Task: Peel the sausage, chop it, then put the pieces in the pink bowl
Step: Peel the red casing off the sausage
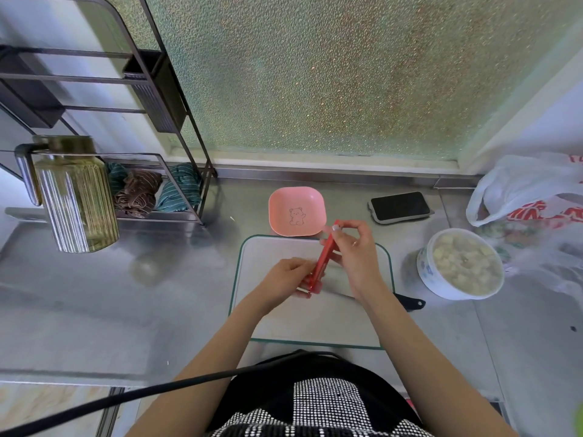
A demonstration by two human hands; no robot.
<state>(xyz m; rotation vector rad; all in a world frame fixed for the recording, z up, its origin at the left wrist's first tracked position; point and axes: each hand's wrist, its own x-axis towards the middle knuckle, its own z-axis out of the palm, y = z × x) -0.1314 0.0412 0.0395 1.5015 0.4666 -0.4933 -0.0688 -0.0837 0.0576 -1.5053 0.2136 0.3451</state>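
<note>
Sausage (325, 257), slim, soft, in slick red casing, gripped by left hand (288, 280) at its 7 o'clock end while right hand (353, 250) pinches the 1 o'clock tip.

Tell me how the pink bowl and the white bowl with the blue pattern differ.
The pink bowl is squarish and shallow, while the white bowl with the blue pattern is round and deeper. The pink bowl is empty, showing a bear drawing inside; the white bowl is full of pale food pieces. The pink bowl sits beyond the cutting board, the white bowl to its right. Both rest on the steel counter.
</note>
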